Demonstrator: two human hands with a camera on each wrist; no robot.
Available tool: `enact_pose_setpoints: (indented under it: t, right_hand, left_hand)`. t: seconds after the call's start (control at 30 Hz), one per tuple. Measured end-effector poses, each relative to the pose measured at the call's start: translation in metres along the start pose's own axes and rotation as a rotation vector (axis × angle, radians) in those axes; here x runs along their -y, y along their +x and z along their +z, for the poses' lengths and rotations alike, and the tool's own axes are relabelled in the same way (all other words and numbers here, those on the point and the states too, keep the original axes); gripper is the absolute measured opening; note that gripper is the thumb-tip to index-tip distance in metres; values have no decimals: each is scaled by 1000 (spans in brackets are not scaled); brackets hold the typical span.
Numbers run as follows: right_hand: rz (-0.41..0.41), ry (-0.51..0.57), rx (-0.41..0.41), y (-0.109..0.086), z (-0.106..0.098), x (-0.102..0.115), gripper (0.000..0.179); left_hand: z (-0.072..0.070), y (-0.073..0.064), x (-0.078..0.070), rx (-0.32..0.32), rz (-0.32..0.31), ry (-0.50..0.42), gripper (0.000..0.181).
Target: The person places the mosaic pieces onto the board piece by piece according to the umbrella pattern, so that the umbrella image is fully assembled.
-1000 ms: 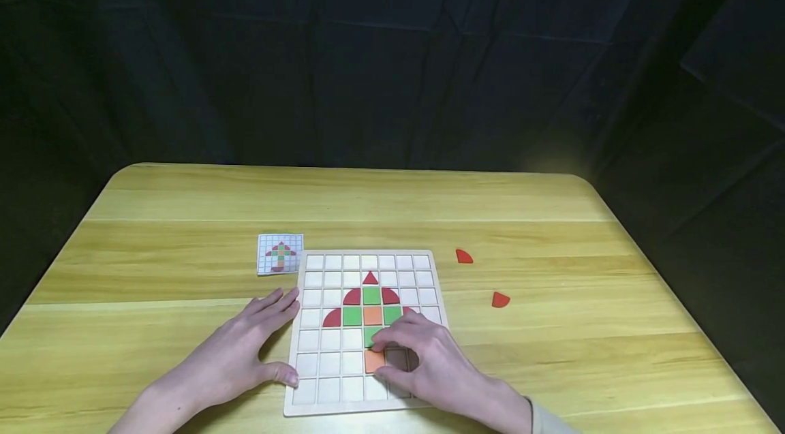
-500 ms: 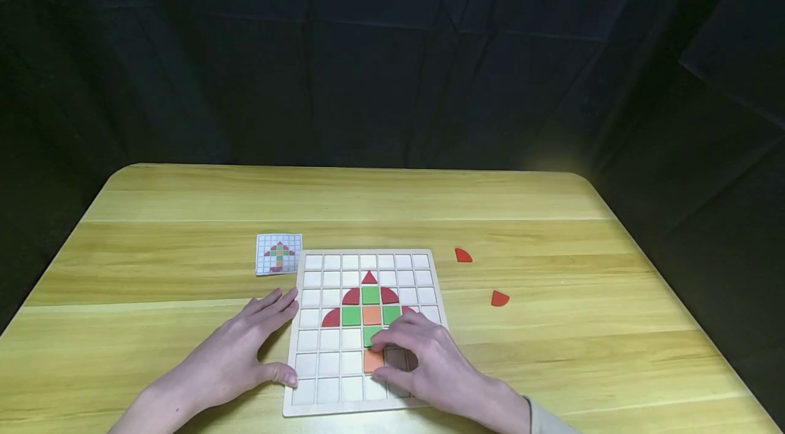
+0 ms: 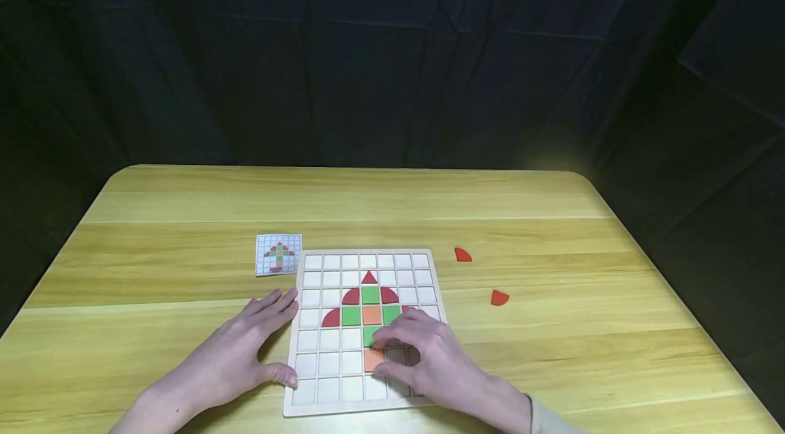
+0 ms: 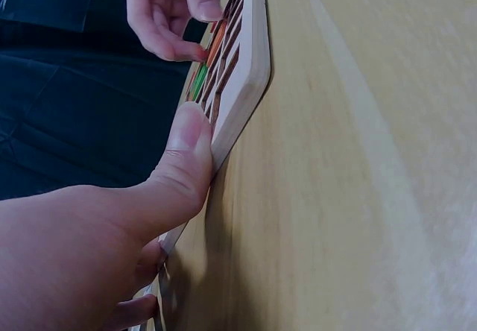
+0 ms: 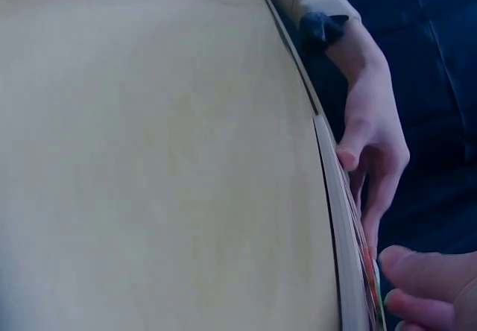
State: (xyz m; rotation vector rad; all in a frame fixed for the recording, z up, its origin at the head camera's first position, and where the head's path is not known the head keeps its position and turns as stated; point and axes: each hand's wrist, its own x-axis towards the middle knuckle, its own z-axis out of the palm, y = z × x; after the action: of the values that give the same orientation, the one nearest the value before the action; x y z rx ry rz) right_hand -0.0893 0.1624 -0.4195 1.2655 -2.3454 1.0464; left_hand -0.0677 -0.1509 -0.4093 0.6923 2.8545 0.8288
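A white grid board (image 3: 332,390) lies on the wooden table, its cells partly filled with coloured tiles. My right hand (image 3: 429,359) is over its lower right. Thumb and forefinger pinch an orange square tile (image 3: 373,360) at its near and far sides, just below a green square tile (image 3: 369,336). In the left wrist view the orange tile (image 4: 217,40) shows between those fingertips. At the board's left edge rests my left hand (image 3: 242,352), fingers extended, thumb on the rim. Above are a red triangle (image 3: 369,278), red quarter-circles (image 3: 332,317) and more squares; my right hand partly covers one quarter-circle.
A small pattern card (image 3: 279,255) with a printed coloured grid lies by the board's upper left corner. Two loose red quarter-circles, an upper piece (image 3: 463,255) and a lower piece (image 3: 499,298), lie right of the board. Dark cloth (image 3: 368,80) hangs behind the table.
Both hands stay almost still. The right hand keeps its fingers at the orange square tile, and the other tiles stay in place.
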Motion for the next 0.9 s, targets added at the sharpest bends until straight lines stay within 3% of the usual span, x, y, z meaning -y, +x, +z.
enact_pose_setpoints:
  t: [0.13, 0.37, 0.63, 0.9]
  right_hand:
    - [19, 8, -29, 5, -8, -6, 28]
    - [141, -78, -75, 3, -38, -27, 28]
    - [295, -234, -144, -31, -79, -61, 37]
    - [389, -348, -172, -57, -107, -80, 38]
  left_hand:
    - [-1, -1, 0, 2, -11, -2, 105]
    - [-1, -1, 0, 4, -13, -6, 105]
    - [0, 0, -1, 6, -3, -9, 105]
    - [0, 0, 0, 1, -3, 0, 104]
